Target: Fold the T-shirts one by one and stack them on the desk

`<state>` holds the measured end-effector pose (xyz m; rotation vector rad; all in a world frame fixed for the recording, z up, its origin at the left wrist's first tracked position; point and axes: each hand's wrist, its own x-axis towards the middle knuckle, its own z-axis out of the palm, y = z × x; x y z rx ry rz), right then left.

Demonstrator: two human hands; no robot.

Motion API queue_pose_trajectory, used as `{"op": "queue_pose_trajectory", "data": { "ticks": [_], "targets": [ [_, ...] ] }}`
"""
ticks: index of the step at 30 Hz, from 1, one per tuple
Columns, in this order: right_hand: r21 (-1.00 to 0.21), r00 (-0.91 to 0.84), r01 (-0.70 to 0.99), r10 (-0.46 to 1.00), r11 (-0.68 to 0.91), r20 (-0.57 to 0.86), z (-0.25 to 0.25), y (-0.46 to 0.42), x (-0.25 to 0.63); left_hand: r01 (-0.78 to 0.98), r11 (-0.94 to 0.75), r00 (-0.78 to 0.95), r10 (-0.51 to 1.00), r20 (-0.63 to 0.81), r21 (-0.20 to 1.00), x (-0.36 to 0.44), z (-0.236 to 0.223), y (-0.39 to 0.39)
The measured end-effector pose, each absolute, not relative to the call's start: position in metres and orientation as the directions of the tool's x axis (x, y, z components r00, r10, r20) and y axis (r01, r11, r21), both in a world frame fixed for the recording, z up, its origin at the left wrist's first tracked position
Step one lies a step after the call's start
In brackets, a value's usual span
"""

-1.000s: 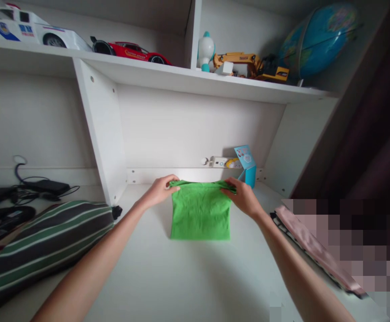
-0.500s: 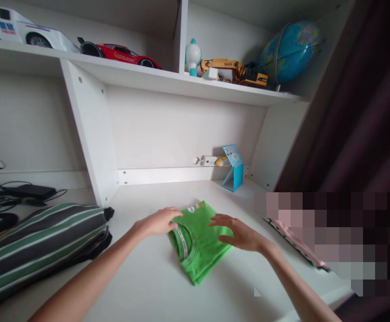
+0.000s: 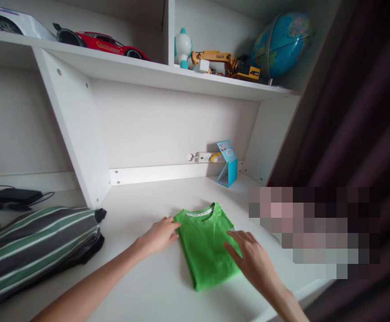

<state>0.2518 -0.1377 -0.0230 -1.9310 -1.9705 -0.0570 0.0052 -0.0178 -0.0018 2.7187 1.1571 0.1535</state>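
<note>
Flanking the green shirt (image 3: 206, 250), left hand (image 3: 159, 235) and right hand (image 3: 253, 257) are loosely spread, holding nothing.

I see a folded bright green fabric T-shirt (image 3: 208, 252) on the smooth white desk (image 3: 147, 286), collar at the far end. The left hand (image 3: 163, 235) meets its left edge; whether it pinches the cloth I can't tell. The right hand (image 3: 250, 252) spreads loosely over the right edge. Behind stands a blue folded cardboard stand (image 3: 233, 172).
</note>
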Motion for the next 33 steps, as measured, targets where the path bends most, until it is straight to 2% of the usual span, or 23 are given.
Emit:
{"op": "queue_pose_trajectory", "data": {
  "ticks": [2,4,7,10,13,18,21,24,28,33],
  "targets": [
    [-0.231,0.160,0.968,0.955,-0.101,0.249,-0.028,-0.126,0.273,0.700,-0.660,0.681,0.732,0.023,0.274,0.007,-0.006,-0.022],
    [-0.283,0.215,0.945,0.961,-0.162,0.171,-0.036,-0.113,0.288,0.686,-0.643,0.673,0.739,0.041,0.341,0.013,-0.012,-0.028],
    [-0.368,0.182,0.922,0.972,-0.116,0.150,-0.046,-0.098,0.294,0.641,-0.576,0.634,0.770,0.073,0.507,0.026,-0.021,-0.031],
    [-0.406,0.177,0.909,0.970,-0.095,0.168,-0.049,-0.094,0.292,0.549,-0.419,0.523,0.847,0.094,0.723,0.038,-0.034,-0.026],
    [-0.437,0.166,0.896,0.970,-0.073,0.179,-0.043,-0.098,0.291,0.443,-0.320,0.451,0.887,0.101,0.837,0.047,-0.045,-0.024],
    [-0.477,0.110,0.879,0.966,0.016,0.234,-0.017,-0.115,0.315,0.330,-0.374,0.469,0.862,0.194,0.867,0.073,-0.033,-0.038],
    [-0.374,0.143,0.927,0.931,-0.007,0.336,0.002,-0.127,0.349,0.242,-0.484,0.492,0.808,0.324,0.841,0.109,-0.012,-0.049],
    [-0.208,0.214,0.969,0.880,-0.135,0.425,0.023,-0.137,0.397,0.165,-0.553,0.499,0.761,0.414,0.817,0.163,0.004,-0.053],
    [-0.023,0.321,0.936,0.823,-0.352,0.468,0.050,-0.139,0.469,0.069,-0.587,0.506,0.717,0.479,0.806,0.249,0.013,-0.054],
    [0.014,0.432,0.873,0.785,-0.488,0.443,0.057,-0.128,0.547,0.048,-0.555,0.509,0.729,0.458,0.830,0.334,0.009,-0.056]
  ]
}}
